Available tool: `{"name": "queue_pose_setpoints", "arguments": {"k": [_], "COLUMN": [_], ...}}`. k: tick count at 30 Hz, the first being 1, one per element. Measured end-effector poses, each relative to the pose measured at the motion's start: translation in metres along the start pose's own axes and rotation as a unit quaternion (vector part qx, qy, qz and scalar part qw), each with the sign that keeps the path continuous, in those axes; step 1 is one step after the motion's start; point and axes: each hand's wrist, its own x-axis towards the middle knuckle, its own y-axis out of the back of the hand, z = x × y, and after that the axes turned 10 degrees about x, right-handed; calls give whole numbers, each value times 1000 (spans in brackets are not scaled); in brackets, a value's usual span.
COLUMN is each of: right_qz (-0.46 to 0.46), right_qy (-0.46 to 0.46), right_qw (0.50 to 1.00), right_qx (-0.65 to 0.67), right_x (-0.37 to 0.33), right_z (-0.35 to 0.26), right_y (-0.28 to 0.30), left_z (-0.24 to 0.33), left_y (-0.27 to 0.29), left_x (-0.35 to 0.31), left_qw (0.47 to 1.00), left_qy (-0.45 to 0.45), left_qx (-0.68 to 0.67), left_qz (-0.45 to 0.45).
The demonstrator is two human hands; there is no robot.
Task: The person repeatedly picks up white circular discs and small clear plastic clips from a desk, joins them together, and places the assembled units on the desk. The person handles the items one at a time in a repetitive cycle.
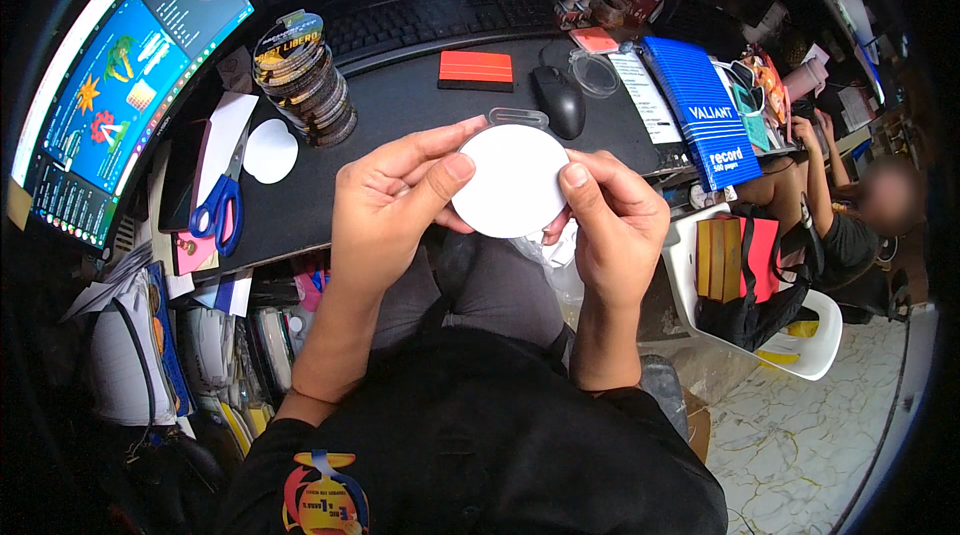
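A round white disc point(510, 182) is held up over my lap, at the near edge of the desk. A clear plastic loop tab point(518, 118) sticks out behind its top edge. My left hand point(405, 195) grips the disc's left side, with the thumb on its face. On the right edge, my right hand point(612, 210) pinches it between thumb and fingers. Farther left stands a tall stack of round printed pieces point(305, 80) with similar clear tabs. White paper rounds point(270, 151) lie beside the stack.
Blue-handled scissors point(218, 215) lie at the desk's left edge. Behind my hands are a red squeegee-like block point(476, 71), a black mouse point(558, 100) and a keyboard point(430, 17). A blue paper pack point(700, 115) lies right, near clear rings point(595, 75). Another person point(850, 235) sits far right.
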Motion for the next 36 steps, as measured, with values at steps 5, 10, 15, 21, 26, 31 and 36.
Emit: {"name": "queue_pose_setpoints", "arguments": {"k": [5, 10, 15, 21, 26, 31, 36], "right_qz": [-9, -9, -15, -11, -5, 48, 47], "right_qy": [26, 39, 49, 51, 34, 26, 35], "right_qw": [1000, 999, 999, 999, 999, 990, 990], "right_qx": [-1, -5, 0, 1, 1, -130, -130], "right_x": [-1, -3, -4, -4, -2, 12, 20], "right_z": [-1, -2, -5, -6, 0, 28, 66], "right_y": [0, -2, -3, -5, -2, -16, -29], "left_z": [1, 3, 5, 5, 4, -14, -41], "left_y": [-1, -1, -2, -3, -1, -15, -10], "left_x": [-2, -4, -6, -6, -5, -3, -5], "left_qw": [1000, 999, 999, 999, 999, 996, 993], "left_qy": [-11, -26, -34, -32, -30, -29, 18], "left_qx": [8, 20, 24, 15, 0, 55, 39], "left_qz": [14, 15, 19, 26, 15, 68, 107]}}
